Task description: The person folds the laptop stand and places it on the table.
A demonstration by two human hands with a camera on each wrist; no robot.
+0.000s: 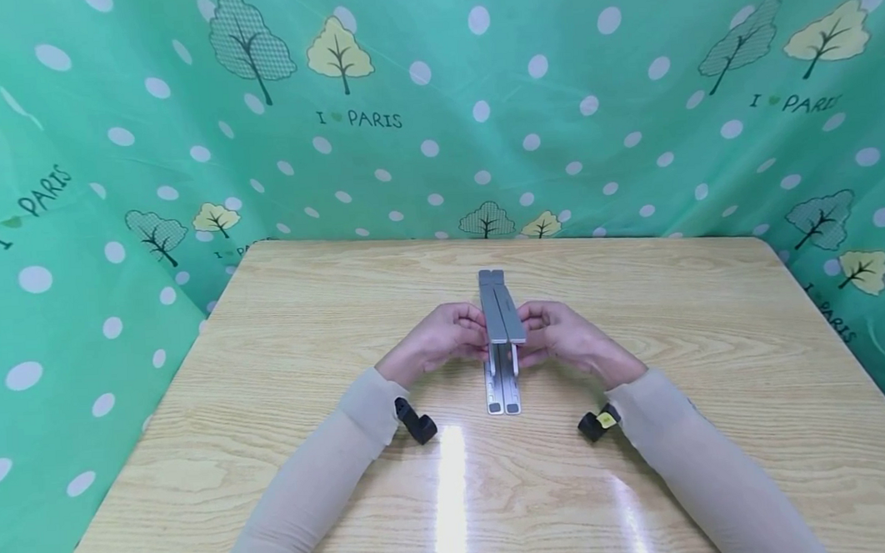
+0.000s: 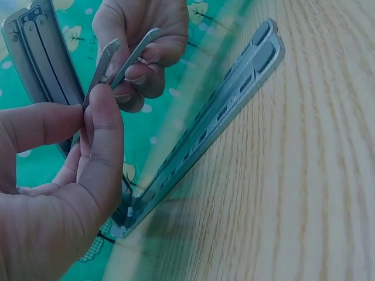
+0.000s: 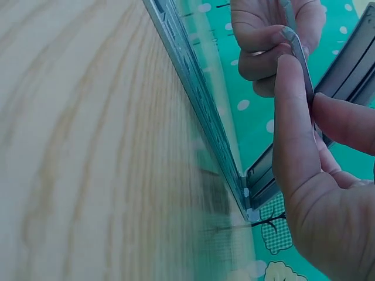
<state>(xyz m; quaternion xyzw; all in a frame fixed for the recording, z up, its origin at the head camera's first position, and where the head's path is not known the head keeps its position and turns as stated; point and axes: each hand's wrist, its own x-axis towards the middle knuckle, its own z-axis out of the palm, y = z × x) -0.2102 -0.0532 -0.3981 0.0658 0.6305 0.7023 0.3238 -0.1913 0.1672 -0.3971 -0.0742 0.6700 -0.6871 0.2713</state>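
Observation:
A grey metal folding laptop stand [image 1: 501, 311] stands near the middle of the table, its upper arms raised from the slotted base rails [image 2: 205, 132]. At its left side is my left hand [image 1: 449, 336]; thumb and fingers pinch one thin support leg [image 2: 101, 67] of the stand. My right hand [image 1: 566, 341], on the opposite side, pinches the other support leg [image 3: 303, 64] between thumb and fingers. Both legs hang from beneath the upper arms, their free ends apart from the base rails. In the left wrist view the base rails lie on the wood, joined to the arms at a far hinge.
The wood-grain table [image 1: 324, 316] spreads around the stand, with its back edge against a green polka-dot curtain [image 1: 435, 126]. Small black wrist cameras [image 1: 418, 424] sit on both sleeves. Bright light reflections streak the table's front part.

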